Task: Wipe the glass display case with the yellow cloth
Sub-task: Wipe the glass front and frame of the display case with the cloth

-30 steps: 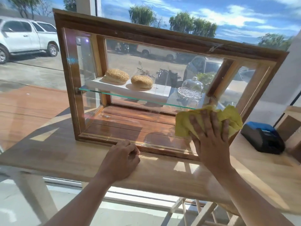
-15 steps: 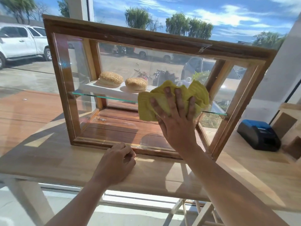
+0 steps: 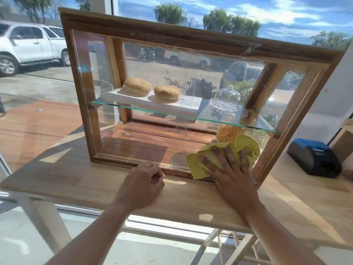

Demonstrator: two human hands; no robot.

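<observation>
A wooden-framed glass display case (image 3: 84, 88) stands on a wooden table (image 3: 191, 199). Inside, two sesame buns (image 3: 137, 87) lie on a white tray on the glass shelf, beside a small glass dome (image 3: 227, 98). My right hand (image 3: 229, 173) presses the yellow cloth (image 3: 246, 145) flat against the lower right corner of the front glass, fingers spread over it. My left hand (image 3: 142, 184) rests curled on the table, its fingers touching the case's bottom frame and holding nothing.
A black and blue device (image 3: 315, 157) sits on the table to the right of the case. A large window behind shows a car park with a white pickup (image 3: 28, 44). Wooden stool legs (image 3: 235, 247) show below the table edge.
My right hand has swept the cloth from the lower right of the glass up to the middle, then back down to the lower right corner. The left hand has stayed in place.
</observation>
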